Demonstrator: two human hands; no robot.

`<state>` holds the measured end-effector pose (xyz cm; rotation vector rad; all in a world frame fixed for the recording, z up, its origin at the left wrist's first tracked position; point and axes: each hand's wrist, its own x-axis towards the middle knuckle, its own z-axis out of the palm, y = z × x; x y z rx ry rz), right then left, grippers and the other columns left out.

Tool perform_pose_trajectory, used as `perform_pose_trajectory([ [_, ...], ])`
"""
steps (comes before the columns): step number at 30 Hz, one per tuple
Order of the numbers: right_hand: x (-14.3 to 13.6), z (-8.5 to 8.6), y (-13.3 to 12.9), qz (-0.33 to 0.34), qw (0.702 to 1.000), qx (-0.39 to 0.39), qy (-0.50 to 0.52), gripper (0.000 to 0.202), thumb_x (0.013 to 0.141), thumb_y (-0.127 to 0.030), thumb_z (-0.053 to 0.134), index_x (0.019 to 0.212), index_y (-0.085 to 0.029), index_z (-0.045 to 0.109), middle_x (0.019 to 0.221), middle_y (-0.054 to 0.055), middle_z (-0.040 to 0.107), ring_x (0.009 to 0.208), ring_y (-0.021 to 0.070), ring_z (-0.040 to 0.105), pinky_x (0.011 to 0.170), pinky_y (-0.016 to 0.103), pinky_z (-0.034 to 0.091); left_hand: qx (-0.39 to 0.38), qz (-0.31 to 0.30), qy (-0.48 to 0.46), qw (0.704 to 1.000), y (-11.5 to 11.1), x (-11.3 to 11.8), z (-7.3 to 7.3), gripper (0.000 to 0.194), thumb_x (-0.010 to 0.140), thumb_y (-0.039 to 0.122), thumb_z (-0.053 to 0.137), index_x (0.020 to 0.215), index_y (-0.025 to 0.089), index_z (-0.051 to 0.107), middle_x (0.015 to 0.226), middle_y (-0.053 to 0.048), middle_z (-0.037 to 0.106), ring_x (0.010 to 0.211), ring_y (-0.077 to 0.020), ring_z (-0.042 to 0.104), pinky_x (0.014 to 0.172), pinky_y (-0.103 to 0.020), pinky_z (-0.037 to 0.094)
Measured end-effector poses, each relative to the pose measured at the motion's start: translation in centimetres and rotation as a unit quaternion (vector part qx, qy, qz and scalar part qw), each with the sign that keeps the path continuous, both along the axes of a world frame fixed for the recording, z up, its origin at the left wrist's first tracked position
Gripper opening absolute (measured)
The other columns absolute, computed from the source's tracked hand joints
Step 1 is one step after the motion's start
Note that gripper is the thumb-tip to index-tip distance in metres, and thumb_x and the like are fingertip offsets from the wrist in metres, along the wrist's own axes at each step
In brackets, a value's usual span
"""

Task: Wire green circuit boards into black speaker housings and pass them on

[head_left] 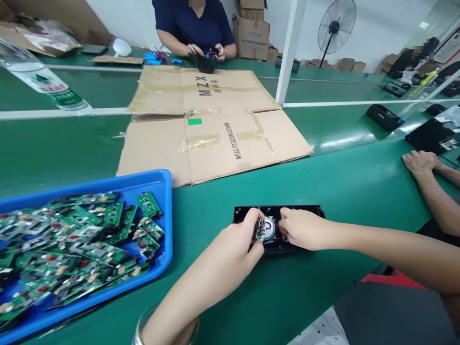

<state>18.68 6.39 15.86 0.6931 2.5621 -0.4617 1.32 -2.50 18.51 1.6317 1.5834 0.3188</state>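
A black speaker housing (294,250) lies on the green table in front of me, with a round silver speaker (269,230) set inside it. My left hand (237,247) is over the housing's left part, its thumb and fingers pinching a small circuit board (259,230) by the edge. My right hand (305,228) reaches over the right part of the housing, fingers closed at a thin red wire (278,229) beside the speaker. Its fingertips are partly hidden. To the left, a blue tray (168,215) holds many green circuit boards (100,251) in a loose pile.
Flattened cardboard (212,143) lies beyond my hands. Across the table a person (194,28) handles a black device (204,63). Another person's hands (420,163) rest at the right, near black cases (385,117). A water bottle (46,84) is at upper left; a white post (290,52) stands behind.
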Motion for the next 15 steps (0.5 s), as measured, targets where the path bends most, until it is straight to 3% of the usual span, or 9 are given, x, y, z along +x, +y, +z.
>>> perform_pose_trajectory([
  [5,0.9,1.1,0.2,-0.062,0.993,-0.059,0.085,0.011,0.080,-0.009,0.048,0.082,-0.016,0.056,0.083,0.003,0.058,0.071,0.0140,0.054,0.058,0.022,0.033,0.003,-0.008,-0.007,1.000,-0.1,0.0,0.2,0.009,0.079,0.018,0.036,0.084,0.026,0.036,0.057,0.007,0.045,0.047,-0.0126,0.039,0.044,-0.022,0.025],
  [11,3.1,1.1,0.5,-0.100,0.995,0.006,0.032,0.014,0.082,-0.010,0.046,0.073,-0.017,0.053,0.071,0.001,0.060,0.062,0.0140,0.054,0.052,0.022,0.029,0.002,-0.002,-0.024,1.000,-0.2,-0.1,0.2,0.009,0.079,0.017,0.035,0.081,0.025,0.034,0.055,0.007,0.043,0.044,-0.0113,0.035,0.042,-0.022,0.022],
  [15,2.0,1.0,0.2,-0.100,0.992,0.051,0.054,0.011,0.085,-0.013,0.043,0.084,-0.017,0.053,0.084,0.004,0.063,0.074,0.0169,0.059,0.060,0.023,0.036,0.008,-0.005,-0.028,1.000,-0.2,-0.1,0.1,0.010,0.078,0.016,0.035,0.081,0.025,0.034,0.055,0.007,0.043,0.044,-0.0115,0.035,0.043,-0.023,0.022],
])
